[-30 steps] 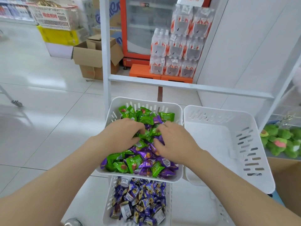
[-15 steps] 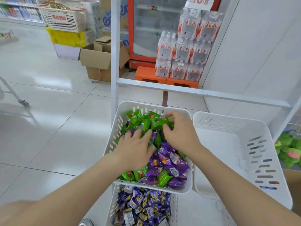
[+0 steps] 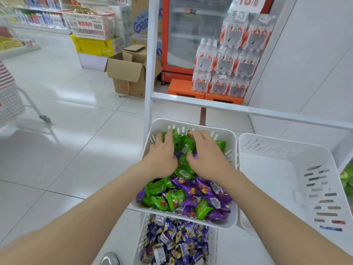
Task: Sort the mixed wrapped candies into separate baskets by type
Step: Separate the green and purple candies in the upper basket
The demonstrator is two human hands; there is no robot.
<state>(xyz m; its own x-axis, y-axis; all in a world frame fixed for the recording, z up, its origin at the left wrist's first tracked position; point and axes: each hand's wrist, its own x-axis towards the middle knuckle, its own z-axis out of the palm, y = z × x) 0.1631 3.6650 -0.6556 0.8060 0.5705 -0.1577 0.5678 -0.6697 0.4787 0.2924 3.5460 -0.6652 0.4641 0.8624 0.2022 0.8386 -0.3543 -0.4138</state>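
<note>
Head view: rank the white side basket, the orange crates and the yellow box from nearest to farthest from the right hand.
1. side basket: just to the right of the right hand.
2. orange crates: straight ahead, well beyond.
3. yellow box: far back on the left.

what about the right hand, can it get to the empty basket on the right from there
Probably yes. The right hand rests on the green candies in the mixed basket, and the empty basket stands right beside it, open on top, with only the rims between.
</note>
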